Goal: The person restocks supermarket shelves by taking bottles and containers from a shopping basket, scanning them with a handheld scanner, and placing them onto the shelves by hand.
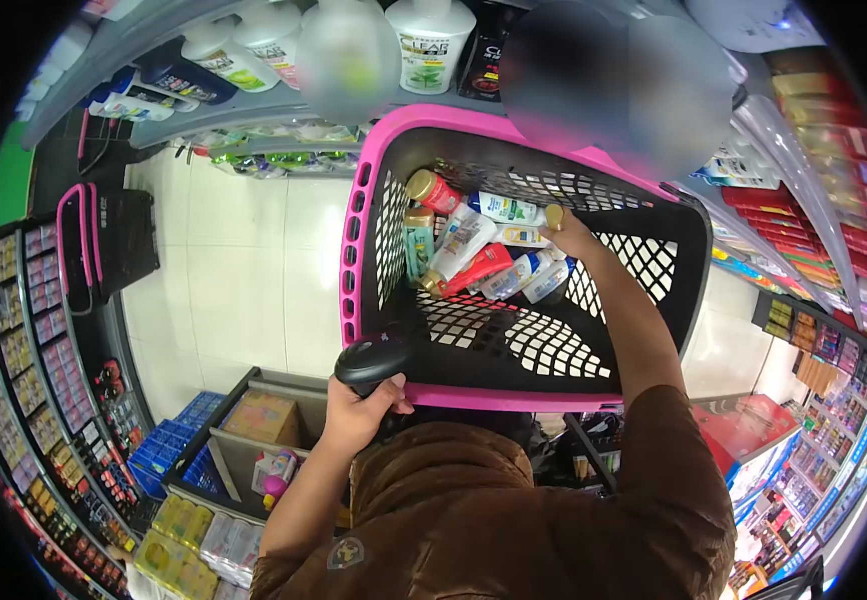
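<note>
My left hand [361, 408] is closed round the handle of a black handheld scanner [373, 362], beside the near left corner of a black basket with a pink rim [473, 398]. Inside the basket, my right hand [571, 236] has its fingers round a bottle with a gold cap [554, 216]. Several bottles lie heaped at the basket's left and middle: a red jar with a gold lid [435, 192], a teal bottle [418, 248], a white bottle [465, 240], a red bottle [480, 268] and white ones with blue caps [513, 275]. Part of the held bottle is hidden.
A shelf of shampoo bottles [431, 45] runs along the far side. Another black and pink basket [123, 240] stands at the left. Near my body are a cardboard box [261, 417] and blue crates [178, 435]. Shelves of red packages [803, 220] rise at the right.
</note>
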The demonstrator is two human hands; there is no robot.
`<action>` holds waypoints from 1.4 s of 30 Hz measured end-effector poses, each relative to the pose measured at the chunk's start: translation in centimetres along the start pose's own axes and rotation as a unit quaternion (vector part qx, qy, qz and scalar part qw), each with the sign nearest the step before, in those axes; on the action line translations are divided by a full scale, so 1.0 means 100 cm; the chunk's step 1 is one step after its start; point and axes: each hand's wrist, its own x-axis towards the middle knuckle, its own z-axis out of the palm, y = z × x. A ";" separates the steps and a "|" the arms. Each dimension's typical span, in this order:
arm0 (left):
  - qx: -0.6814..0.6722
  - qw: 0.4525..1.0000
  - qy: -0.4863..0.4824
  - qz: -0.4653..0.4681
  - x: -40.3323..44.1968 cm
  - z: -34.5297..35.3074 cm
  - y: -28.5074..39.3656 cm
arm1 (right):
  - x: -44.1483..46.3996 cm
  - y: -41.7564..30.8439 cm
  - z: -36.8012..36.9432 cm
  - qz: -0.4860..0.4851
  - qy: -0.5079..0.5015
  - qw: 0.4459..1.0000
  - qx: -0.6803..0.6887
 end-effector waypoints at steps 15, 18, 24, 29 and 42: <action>-0.055 0.971 -0.200 0.117 -0.037 0.050 0.060 | -0.365 -0.201 -0.061 -0.251 0.026 0.520 0.816; -0.006 0.970 -0.191 0.150 -0.065 0.085 0.090 | -0.385 -0.216 -0.066 -0.243 0.005 0.557 0.794; 0.237 0.882 -0.155 0.375 -0.072 0.131 0.080 | -0.395 -0.208 -0.063 -0.231 0.007 0.526 0.819; 0.162 0.928 -0.290 0.169 -0.097 0.176 0.080 | -0.393 -0.151 -0.089 -0.193 -0.112 0.460 0.859; 0.228 0.908 -0.287 0.203 -0.135 0.257 0.083 | -0.437 -0.061 -0.160 -0.470 0.028 0.564 0.678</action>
